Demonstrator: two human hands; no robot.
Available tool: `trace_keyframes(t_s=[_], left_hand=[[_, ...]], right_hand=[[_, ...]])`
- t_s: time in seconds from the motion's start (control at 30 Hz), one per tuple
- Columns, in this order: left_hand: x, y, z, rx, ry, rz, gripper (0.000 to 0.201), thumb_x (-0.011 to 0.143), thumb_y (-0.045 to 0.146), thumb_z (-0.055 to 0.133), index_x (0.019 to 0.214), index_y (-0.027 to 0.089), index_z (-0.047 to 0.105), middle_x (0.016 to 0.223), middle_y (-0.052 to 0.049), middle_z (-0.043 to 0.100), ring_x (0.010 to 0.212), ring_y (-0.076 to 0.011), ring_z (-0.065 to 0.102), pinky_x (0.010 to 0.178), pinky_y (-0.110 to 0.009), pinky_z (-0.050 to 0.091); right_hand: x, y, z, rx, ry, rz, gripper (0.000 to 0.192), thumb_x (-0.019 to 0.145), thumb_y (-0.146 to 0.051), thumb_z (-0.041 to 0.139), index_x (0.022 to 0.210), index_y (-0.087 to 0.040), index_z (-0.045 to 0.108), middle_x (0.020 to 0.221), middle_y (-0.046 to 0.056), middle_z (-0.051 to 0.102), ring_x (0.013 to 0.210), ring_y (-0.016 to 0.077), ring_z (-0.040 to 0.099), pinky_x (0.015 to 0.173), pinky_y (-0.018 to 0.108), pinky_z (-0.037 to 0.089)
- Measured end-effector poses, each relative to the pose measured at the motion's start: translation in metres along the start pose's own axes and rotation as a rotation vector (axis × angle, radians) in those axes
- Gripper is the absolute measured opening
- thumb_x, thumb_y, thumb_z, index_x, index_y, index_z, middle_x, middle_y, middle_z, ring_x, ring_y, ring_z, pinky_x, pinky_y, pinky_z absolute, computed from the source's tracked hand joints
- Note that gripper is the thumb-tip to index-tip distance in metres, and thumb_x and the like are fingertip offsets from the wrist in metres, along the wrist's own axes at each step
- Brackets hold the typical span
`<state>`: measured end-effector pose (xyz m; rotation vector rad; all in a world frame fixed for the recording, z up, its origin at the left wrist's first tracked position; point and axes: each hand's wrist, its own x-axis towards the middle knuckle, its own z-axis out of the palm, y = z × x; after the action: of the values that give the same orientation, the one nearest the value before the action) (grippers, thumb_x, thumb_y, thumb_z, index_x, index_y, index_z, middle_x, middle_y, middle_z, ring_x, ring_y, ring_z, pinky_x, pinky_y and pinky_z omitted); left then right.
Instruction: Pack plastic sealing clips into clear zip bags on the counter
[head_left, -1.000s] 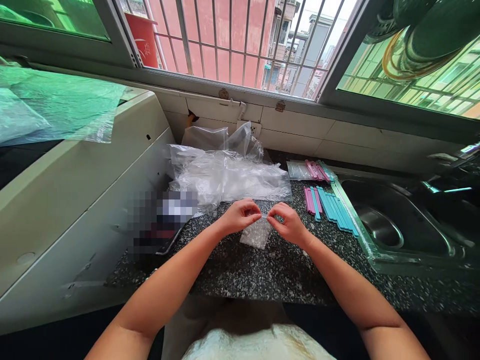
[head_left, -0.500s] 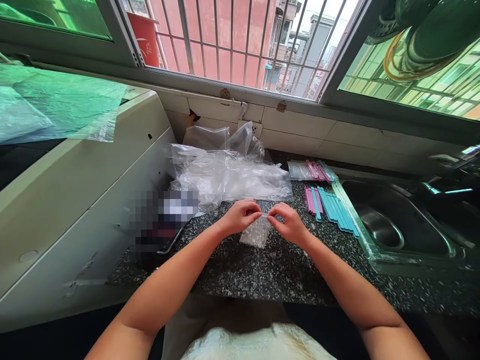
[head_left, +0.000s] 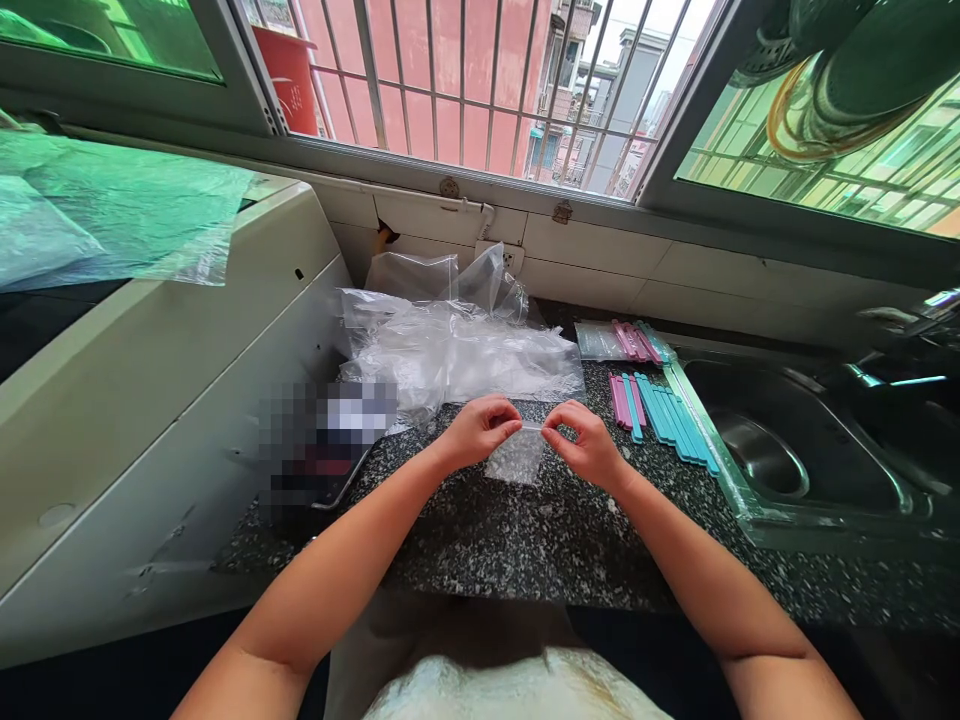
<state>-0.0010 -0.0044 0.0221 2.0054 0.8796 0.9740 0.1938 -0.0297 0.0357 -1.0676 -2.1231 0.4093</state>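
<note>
Left hand (head_left: 474,432) and right hand (head_left: 589,445), each grip pinched shut on a top corner of a small clear bag (head_left: 516,458), held it just above the speckled desk (head_left: 525,540) near its front edge. Behind lay crumpled plastic (head_left: 450,350); pink and blue sticks (head_left: 660,405) lay by the sink (head_left: 787,450).

We find nothing legible here: the white marks on the red board (head_left: 289,75) above the heap of clear plastic bags (head_left: 450,345) are too small to read.
</note>
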Motion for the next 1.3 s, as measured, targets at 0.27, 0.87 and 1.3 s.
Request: trace_keyframes(t_s=[0.27, 0.87, 1.3], left_hand=[[-0.001, -0.005, 0.001, 0.068, -0.051, -0.068, 0.008, 0.074, 0.015, 0.053, 0.071, 0.013, 0.060, 0.066, 0.000, 0.052, 0.062, -0.0094, 0.046, 0.058, -0.022, 0.038], [-0.001, -0.001, 0.006, 0.066, -0.065, -0.012, 0.011, 0.074, 0.011, 0.053, 0.065, 0.014, 0.058, 0.067, -0.001, 0.054, 0.064, -0.0105, 0.049, 0.059, -0.023, 0.039], [0.000, -0.003, 0.003, -0.008, 0.085, -0.025, 0.013, 0.076, 0.018, 0.052, 0.065, 0.013, 0.058, 0.063, 0.000, 0.050, 0.061, -0.0097, 0.045, 0.056, -0.022, 0.036]], right_hand=[[-0.001, 0.002, 0.005, -0.055, -0.061, -0.002, 0.013, 0.079, -0.018, 0.053, 0.066, -0.020, 0.051, 0.066, 0.002, 0.058, 0.067, 0.0156, 0.049, 0.065, 0.030, 0.039], [-0.002, 0.001, 0.010, -0.011, 0.042, 0.025, 0.014, 0.080, -0.022, 0.054, 0.066, -0.020, 0.053, 0.066, 0.001, 0.059, 0.069, 0.0159, 0.051, 0.066, 0.031, 0.040], [-0.002, 0.000, 0.011, 0.022, 0.055, 0.031, 0.010, 0.079, -0.020, 0.055, 0.069, -0.020, 0.055, 0.068, 0.001, 0.060, 0.070, 0.0156, 0.052, 0.068, 0.031, 0.041]])
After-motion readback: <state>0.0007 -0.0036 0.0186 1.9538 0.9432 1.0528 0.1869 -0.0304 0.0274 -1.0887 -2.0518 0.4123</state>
